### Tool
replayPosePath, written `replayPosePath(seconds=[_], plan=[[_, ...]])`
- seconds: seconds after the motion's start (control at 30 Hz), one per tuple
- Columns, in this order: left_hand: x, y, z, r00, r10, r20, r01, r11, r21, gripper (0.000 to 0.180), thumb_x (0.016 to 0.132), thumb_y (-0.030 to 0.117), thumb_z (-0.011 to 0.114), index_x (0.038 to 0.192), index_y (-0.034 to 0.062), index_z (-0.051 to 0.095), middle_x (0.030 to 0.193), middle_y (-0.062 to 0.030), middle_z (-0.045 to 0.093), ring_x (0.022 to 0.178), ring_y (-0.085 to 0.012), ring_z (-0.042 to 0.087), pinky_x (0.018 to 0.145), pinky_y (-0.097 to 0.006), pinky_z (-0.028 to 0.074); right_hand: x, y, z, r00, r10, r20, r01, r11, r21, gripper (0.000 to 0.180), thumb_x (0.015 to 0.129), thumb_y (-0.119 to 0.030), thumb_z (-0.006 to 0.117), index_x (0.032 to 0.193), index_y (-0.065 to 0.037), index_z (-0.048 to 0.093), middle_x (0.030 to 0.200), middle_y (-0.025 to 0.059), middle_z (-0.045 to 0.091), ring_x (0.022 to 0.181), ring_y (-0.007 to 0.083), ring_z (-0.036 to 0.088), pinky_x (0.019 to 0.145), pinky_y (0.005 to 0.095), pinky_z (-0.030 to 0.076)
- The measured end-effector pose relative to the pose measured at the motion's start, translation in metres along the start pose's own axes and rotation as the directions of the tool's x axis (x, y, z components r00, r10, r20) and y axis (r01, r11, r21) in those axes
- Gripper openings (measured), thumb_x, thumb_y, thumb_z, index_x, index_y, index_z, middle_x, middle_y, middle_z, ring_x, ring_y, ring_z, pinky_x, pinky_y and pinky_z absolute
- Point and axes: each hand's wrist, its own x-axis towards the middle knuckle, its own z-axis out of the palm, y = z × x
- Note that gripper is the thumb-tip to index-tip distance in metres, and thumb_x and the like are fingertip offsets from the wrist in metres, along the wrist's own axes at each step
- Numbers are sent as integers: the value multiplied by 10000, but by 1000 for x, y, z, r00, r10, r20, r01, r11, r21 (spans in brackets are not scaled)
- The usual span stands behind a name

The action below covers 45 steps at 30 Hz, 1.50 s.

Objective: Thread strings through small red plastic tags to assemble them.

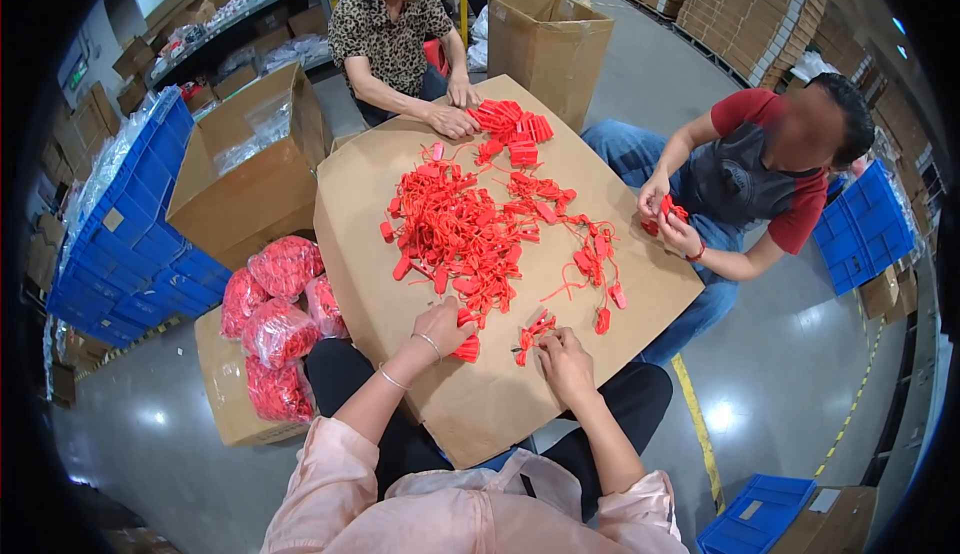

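Note:
A tangled heap of small red plastic pieces with red cords [455,219] covers the middle of the cardboard-topped table [490,419]. At its near edge, my left hand [440,327] is closed around a few of the red pieces [467,349], partly hidden by my fingers. My right hand [567,366] rests on the cardboard with fingers bent and drawn together. Its fingertips touch a small group of red pieces [535,332] showing dark and pale bits. What they pinch, if anything, is hidden.
Across the table, one person's hands [455,119] touch neatly stacked red pieces [510,122]. To the right, another person's hands [672,224] hold red pieces. Bagged red goods [280,319] lie on a carton at left, near blue crates [135,229] and an open carton [245,169].

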Motion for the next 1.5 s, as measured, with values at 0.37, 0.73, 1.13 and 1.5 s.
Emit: replayPosePath(seconds=[0.37, 0.73, 1.13, 1.5], plan=[[-25, -16, 25, 973, -142, -184, 87, 957, -278, 409, 884, 365, 338, 888, 8, 538, 860, -243, 586, 837, -385, 568, 759, -459, 441, -12, 12, 3, 989, -41, 140, 40, 999, 9, 121, 801, -154, 529, 853, -45, 528, 763, 110, 546, 670, 252, 581, 573, 358, 473], [-15, -25, 28, 903, -129, -409, -75, 892, -447, 265, 868, 267, 416, 933, 13, 453, 910, -222, 521, 863, -388, 514, 731, -462, 414, 99, -53, -59, 993, 120, -18, -63, 635, 770, 107, 858, -46, 527, 949, -1, 561, 755, -5, 539, 707, 53, 489, 649, 207, 413], [-35, -25, 22, 834, -33, -550, -87, 978, -191, 203, 819, 217, 501, 926, 45, 498, 885, -158, 486, 751, -345, 542, 626, -453, 449, -46, -70, 18, 874, 48, 483, -446, 474, 759, 122, 854, -66, 556, 952, -2, 588, 819, 2, 608, 769, 47, 560, 708, 184, 448], [-34, -46, 15, 886, -36, -462, -22, 993, -120, 256, 855, 256, 475, 1003, 65, 557, 912, -176, 570, 804, -356, 568, 661, -436, 463, -58, -94, 2, 946, 54, 319, -294, 552, 780, 75, 832, -106, 580, 861, -38, 591, 724, -24, 547, 581, 31, 447, 548, 187, 389]])
